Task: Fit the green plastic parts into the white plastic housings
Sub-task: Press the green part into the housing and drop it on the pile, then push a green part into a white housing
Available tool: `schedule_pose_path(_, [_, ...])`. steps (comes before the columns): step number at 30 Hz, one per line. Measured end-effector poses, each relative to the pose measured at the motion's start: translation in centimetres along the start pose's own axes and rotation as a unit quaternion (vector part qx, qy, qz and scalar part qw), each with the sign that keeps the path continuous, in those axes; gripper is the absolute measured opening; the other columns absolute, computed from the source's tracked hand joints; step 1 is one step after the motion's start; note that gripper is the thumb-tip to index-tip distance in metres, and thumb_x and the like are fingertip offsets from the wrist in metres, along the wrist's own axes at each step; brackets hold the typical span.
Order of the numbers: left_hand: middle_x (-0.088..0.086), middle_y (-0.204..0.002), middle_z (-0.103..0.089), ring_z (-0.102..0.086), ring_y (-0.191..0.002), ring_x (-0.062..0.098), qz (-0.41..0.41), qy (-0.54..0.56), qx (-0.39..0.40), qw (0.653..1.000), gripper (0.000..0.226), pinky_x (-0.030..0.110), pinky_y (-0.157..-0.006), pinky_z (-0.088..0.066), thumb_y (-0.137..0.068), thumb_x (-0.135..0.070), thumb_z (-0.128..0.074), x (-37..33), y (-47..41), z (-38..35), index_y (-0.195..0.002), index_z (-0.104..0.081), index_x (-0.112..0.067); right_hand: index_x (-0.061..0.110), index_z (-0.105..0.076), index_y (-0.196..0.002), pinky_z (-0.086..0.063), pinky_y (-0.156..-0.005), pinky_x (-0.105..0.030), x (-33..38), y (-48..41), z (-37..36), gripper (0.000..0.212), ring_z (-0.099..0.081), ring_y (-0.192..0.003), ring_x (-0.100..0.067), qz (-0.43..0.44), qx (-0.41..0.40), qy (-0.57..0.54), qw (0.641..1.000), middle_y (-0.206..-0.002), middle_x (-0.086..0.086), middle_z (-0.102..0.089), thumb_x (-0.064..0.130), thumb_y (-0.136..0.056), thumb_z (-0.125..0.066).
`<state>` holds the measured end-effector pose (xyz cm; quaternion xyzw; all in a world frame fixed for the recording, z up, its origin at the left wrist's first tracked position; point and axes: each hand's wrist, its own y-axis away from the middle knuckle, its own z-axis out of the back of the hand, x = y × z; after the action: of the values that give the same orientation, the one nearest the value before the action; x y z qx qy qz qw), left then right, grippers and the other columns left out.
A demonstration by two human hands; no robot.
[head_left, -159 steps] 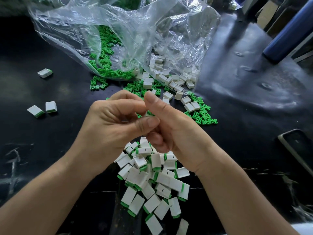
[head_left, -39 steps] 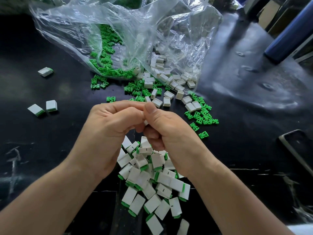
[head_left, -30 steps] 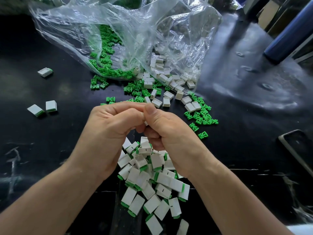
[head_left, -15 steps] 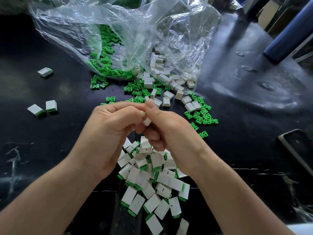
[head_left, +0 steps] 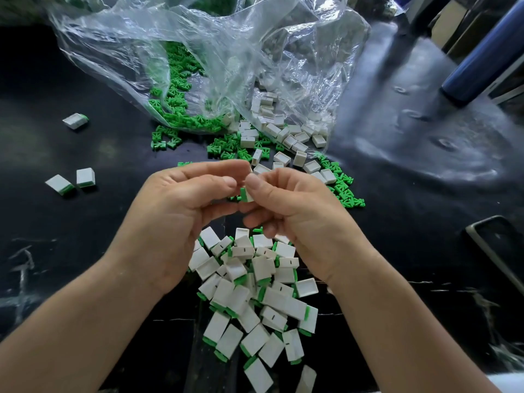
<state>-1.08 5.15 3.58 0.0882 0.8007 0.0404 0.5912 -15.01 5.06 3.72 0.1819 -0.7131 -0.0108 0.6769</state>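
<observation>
I read the black table (head_left: pixel 397 251) first, with the clear plastic bag (head_left: pixel 226 52) lying open across its far side. On the near side of the bag sits a pile of finished pieces (head_left: pixel 249 293), white with green ends, heaped on one another. Between the bag's mouth and that pile the two hands meet above the table. The right hand (head_left: pixel 300 219) pinches a white housing (head_left: pixel 249 195) between thumb and curled fingers. The left hand (head_left: pixel 175 217) is curled with its fingertips right at the same piece, though I cannot tell whether it actually grips it. Loose white housings (head_left: pixel 283 131) spill from the bag's mouth, and green parts (head_left: pixel 175 92) lie inside the bag and scattered just in front of it. A green part (head_left: pixel 243 193) shows at the held housing's left edge, touching it.
</observation>
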Motion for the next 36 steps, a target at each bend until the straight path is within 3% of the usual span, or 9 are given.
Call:
schedule_pose_path(7, [-0.002, -0.076, -0.074, -0.069, -0.070, 0.008, 0.012, -0.019, -0.066, 0.998, 0.028, 0.017, -0.060, -0.055, -0.084, 0.003, -0.047, -0.3, -0.6, 0.8, -0.080, -0.069, -0.014, 0.024, -0.062, -0.070, -0.039, -0.049, -0.008, 0.3, 0.2, 0.7, 0.014, -0.053, -0.053, 0.002, 0.045, -0.019, 0.145, 0.988, -0.061, 0.009, -0.060, 0.024, -0.084, -0.065])
schedule_pose_path(12, [-0.002, -0.077, -0.074, -0.069, -0.070, 0.008, 0.013, -0.028, -0.066, 0.997, 0.029, 0.016, -0.058, -0.054, -0.085, 0.004, -0.047, -0.2, -0.5, 0.8, -0.081, -0.069, -0.014, 0.024, -0.065, -0.070, -0.053, -0.074, -0.031, 0.2, 0.5, 0.3, 0.012, -0.059, -0.068, -0.004, 0.009, 0.052, 0.274, 0.960, -0.066, 0.010, -0.063, 0.025, -0.082, -0.067])
schedule_pose_path(15, [-0.002, -0.075, -0.073, -0.068, -0.068, 0.008, 0.015, -0.033, -0.069, 0.997, 0.030, 0.016, -0.058, -0.053, -0.085, 0.004, -0.046, -0.2, -0.6, 0.8, -0.080, -0.069, -0.015, 0.025, -0.068, -0.073, -0.053, -0.064, -0.029, 0.4, 0.7, 0.1, 0.017, -0.057, -0.064, -0.002, 0.000, 0.084, 0.315, 0.945, -0.069, 0.010, -0.064, 0.041, -0.079, -0.067])
schedule_pose_path(18, [-0.002, -0.076, -0.073, -0.068, -0.068, 0.008, 0.016, -0.040, -0.068, 0.997, 0.031, 0.017, -0.060, -0.053, -0.085, 0.004, -0.047, -0.2, -0.6, 0.7, -0.079, -0.069, -0.016, 0.021, -0.067, -0.073, -0.043, -0.057, -0.019, 0.2, 0.3, 0.5, 0.028, -0.050, -0.055, 0.005, 0.020, 0.010, 0.328, 0.944, -0.058, 0.015, -0.058, 0.048, -0.080, -0.063])
schedule_pose_path(20, [-0.002, -0.076, -0.074, -0.068, -0.068, 0.007, 0.015, -0.046, -0.064, 0.997, 0.031, 0.017, -0.060, -0.053, -0.085, 0.004, -0.047, -0.2, -0.6, 0.6, -0.078, -0.070, -0.016, 0.023, -0.062, -0.070, -0.037, -0.056, -0.014, -0.1, -0.2, 1.1, 0.026, -0.050, -0.056, 0.006, 0.039, -0.068, 0.376, 0.923, -0.059, 0.016, -0.055, 0.045, -0.083, -0.061])
schedule_pose_path(24, [-0.002, -0.076, -0.073, -0.068, -0.068, 0.007, 0.014, -0.051, -0.061, 0.997, 0.031, 0.017, -0.060, -0.053, -0.085, 0.005, -0.047, -0.2, -0.5, 0.5, -0.078, -0.069, -0.016, 0.026, -0.064, -0.082, -0.039, -0.074, -0.024, -0.7, -1.6, 3.4, 0.008, -0.056, -0.083, -0.013, 0.078, -0.227, 0.454, 0.858, -0.085, 0.006, -0.061, 0.033, -0.086, -0.061])
schedule_pose_path(26, [-0.002, -0.076, -0.073, -0.067, -0.067, 0.007, 0.013, -0.050, -0.060, 0.997, 0.031, 0.017, -0.059, -0.053, -0.086, 0.005, -0.047, -0.2, -0.4, 0.4, -0.078, -0.069, -0.015, 0.022, -0.067, -0.094, -0.041, -0.083, -0.028, -0.9, -2.3, 4.9, 0.014, -0.057, -0.094, -0.021, 0.068, -0.275, 0.477, 0.832, -0.098, -0.001, -0.062, 0.031, -0.086, -0.060])
schedule_pose_path(29, [-0.002, -0.075, -0.073, -0.067, -0.066, 0.007, 0.013, -0.048, -0.060, 0.997, 0.031, 0.016, -0.058, -0.052, -0.086, 0.005, -0.047, -0.2, -0.4, 0.4, -0.077, -0.069, -0.016, 0.021, -0.067, -0.106, -0.040, -0.088, -0.031, -1.3, -2.8, 6.4, 0.023, -0.054, -0.104, -0.026, 0.038, -0.310, 0.506, 0.804, -0.109, -0.006, -0.061, 0.032, -0.087, -0.059])
schedule_pose_path(36, [-0.002, -0.076, -0.073, -0.067, -0.066, 0.006, 0.016, -0.053, -0.059, 0.997, 0.031, 0.016, -0.057, -0.052, -0.086, 0.005, -0.047, -0.2, -0.4, 0.5, -0.079, -0.070, -0.015, 0.023, -0.064, -0.113, -0.039, -0.091, -0.033, -1.6, -3.3, 6.6, 0.027, -0.049, -0.110, -0.027, 0.011, -0.308, 0.539, 0.784, -0.113, -0.009, -0.057, 0.031, -0.088, -0.058])
